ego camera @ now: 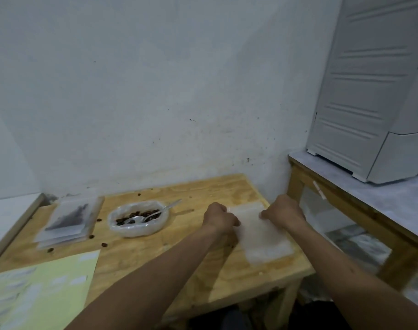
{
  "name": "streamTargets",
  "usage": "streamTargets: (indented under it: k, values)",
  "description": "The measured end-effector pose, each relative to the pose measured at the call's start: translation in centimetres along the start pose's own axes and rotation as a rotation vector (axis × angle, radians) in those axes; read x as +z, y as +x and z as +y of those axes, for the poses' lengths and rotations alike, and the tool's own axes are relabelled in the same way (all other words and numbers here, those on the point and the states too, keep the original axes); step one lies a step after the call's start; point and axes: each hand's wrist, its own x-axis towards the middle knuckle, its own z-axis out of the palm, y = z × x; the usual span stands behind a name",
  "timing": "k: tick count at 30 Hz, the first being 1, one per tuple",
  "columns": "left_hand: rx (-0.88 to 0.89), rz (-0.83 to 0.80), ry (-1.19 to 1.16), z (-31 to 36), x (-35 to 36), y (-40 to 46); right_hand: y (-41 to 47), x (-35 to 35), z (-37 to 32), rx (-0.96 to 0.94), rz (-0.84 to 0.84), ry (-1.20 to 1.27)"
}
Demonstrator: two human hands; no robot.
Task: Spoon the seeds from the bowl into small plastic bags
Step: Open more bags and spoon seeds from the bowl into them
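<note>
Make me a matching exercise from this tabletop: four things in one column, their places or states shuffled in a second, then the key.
1. spoon
2. empty bag
3. filled bags
4. yellow sheet

a. near left corner
b. stacked left of the bowl
c. resting in the bowl
d. held between both hands

Pairs: 1-c, 2-d, 3-b, 4-a
</note>
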Motion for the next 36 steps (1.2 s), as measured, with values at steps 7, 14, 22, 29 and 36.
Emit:
streamTargets:
  k: [7, 14, 22, 29, 36]
  values:
    - [0.071, 0.096, -0.413, 0.7, -1.0, 0.1, 0.2, -1.9, -0.1, 0.017, -0.094, 0.391]
    - [0.466, 0.276, -0.353, 5.0, -6.0, -1.4, -1.9, -3.8, -5.5, -0.235, 0.092, 0.485]
    - [0.916, 0.506, -0.037, 7.8, -13.9, -3.0, -4.7, -4.7, -16.3, -0.342, -0.121, 0.855]
    - [0.795, 0.470, -0.039, 5.0, -19.7, -3.2, -5.3, -1.7, -22.3, -0.366, -0.244, 0.923]
    - [0.562, 0.344, -0.270, 3.6, -24.5, -3.7, -5.6, 2.4, -26.1, -0.639, -0.242, 0.763]
